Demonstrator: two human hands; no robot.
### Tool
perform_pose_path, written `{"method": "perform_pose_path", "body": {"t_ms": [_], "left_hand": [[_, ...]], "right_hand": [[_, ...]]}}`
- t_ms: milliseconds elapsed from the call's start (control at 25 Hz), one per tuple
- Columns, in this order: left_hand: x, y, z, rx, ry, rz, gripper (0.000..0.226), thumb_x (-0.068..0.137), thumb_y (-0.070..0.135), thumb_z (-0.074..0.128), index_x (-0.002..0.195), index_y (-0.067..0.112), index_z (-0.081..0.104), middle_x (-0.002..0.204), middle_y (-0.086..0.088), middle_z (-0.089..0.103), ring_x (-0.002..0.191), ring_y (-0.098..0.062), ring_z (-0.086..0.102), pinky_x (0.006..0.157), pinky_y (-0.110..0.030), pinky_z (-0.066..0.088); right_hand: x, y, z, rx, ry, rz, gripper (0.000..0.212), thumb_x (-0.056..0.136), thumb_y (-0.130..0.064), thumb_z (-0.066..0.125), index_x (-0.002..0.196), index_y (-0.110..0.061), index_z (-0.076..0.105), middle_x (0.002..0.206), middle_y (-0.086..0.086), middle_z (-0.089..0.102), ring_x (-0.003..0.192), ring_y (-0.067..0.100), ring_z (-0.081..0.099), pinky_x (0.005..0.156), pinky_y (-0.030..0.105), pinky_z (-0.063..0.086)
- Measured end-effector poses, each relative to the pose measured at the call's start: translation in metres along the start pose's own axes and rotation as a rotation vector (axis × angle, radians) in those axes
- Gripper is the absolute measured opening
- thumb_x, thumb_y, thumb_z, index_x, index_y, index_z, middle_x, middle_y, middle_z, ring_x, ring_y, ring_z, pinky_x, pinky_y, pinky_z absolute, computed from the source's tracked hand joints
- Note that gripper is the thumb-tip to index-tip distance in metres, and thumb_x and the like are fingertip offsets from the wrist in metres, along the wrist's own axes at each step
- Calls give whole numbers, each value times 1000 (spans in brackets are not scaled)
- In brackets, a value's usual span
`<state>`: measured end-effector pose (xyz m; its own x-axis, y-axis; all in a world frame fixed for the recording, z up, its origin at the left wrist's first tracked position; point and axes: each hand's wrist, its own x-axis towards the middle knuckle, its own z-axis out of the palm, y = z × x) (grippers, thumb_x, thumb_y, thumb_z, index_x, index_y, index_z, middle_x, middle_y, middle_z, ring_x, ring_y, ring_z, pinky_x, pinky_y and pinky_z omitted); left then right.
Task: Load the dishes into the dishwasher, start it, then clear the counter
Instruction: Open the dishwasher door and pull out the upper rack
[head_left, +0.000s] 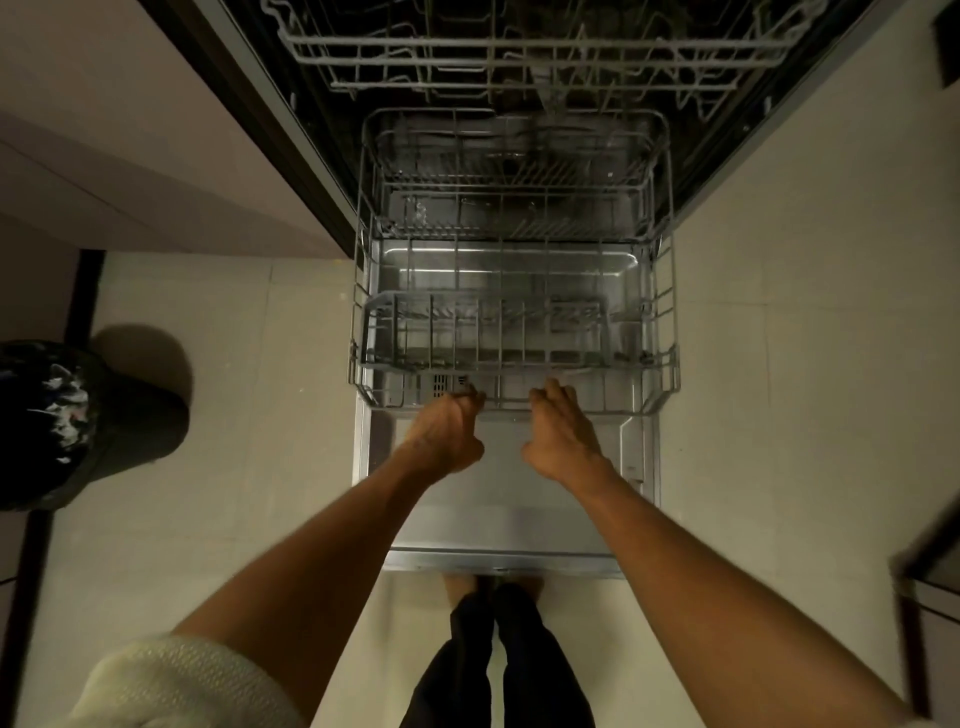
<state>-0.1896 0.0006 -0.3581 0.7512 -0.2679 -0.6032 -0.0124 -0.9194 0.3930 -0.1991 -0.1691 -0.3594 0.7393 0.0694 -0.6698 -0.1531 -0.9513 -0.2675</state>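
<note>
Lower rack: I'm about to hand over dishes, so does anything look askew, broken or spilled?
Nothing stands out. The lower rack sits level, pulled out over the open door, holding no dishes. Both hands, left hand and right hand, grip its front rail.

Lower rack (514, 332) at both grips: grey wire, grid pattern. Upper rack (519, 52) beyond: paler grey wire. Door (498, 519) under the grips: silver-grey liner. Tub (519, 270) past the rack: shiny steel. Floor (234, 415) either side: cream tiles, thin grout lines. Bin (57, 421) far left of the left grip: black, white flecks inside. Sleeve (171, 686) behind the left grip: cream knit. Trousers (498, 665) below: black.
</note>
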Motion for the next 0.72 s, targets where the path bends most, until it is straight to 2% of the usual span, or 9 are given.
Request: {"method": "perform_pose_path", "body": {"t_ms": [80, 160, 240, 320, 440, 720], "left_hand": [[-14, 0, 12, -20, -18, -13, 56, 81, -1, 61, 135, 14, 52, 118, -10, 64, 93, -22, 63, 72, -24, 53], [-27, 1, 22, -26, -45, -17, 56, 81, -2, 60, 135, 13, 52, 120, -12, 63, 100, -25, 64, 82, -30, 58], [-39, 1, 30, -17, -72, -22, 61, 82, -1, 59, 140, 13, 49, 124, -11, 61, 105, -26, 63, 86, -32, 57], [-51, 2, 37, -1, -93, -18, 62, 82, 1, 58, 142, 13, 48, 126, -10, 61, 106, -26, 63, 86, -30, 56], [-67, 2, 48, 8, -140, -16, 57, 82, 3, 58, 138, 12, 51, 123, -9, 63, 102, -24, 63, 84, -30, 57], [-96, 3, 73, -13, -246, -60, 53, 83, 8, 63, 134, 15, 52, 122, -7, 60, 101, -21, 61, 85, -31, 57]], "right_hand": [[-14, 1, 12, 7, -17, 8, 83, 89, -18, 69, 157, -10, 23, 166, 9, 10, 152, 30, 10, 123, 37, 20], [-28, 2, 23, 12, -50, 8, 80, 89, -17, 67, 156, -10, 23, 166, 10, 11, 152, 30, 11, 123, 38, 21], [-40, 4, 32, 4, -66, -5, 76, 88, -16, 67, 154, -9, 29, 161, 11, 20, 147, 30, 21, 120, 37, 28], [-51, 5, 40, 8, -75, -10, 72, 87, -14, 68, 150, -8, 35, 153, 9, 30, 139, 28, 30, 115, 36, 35], [-66, 7, 53, 23, -107, 1, 69, 85, -12, 68, 147, -8, 40, 147, 8, 34, 134, 26, 33, 110, 35, 40], [-97, 15, 80, 36, -175, 13, 75, 84, -15, 72, 150, -10, 36, 151, 7, 33, 140, 25, 30, 113, 35, 38]]}}
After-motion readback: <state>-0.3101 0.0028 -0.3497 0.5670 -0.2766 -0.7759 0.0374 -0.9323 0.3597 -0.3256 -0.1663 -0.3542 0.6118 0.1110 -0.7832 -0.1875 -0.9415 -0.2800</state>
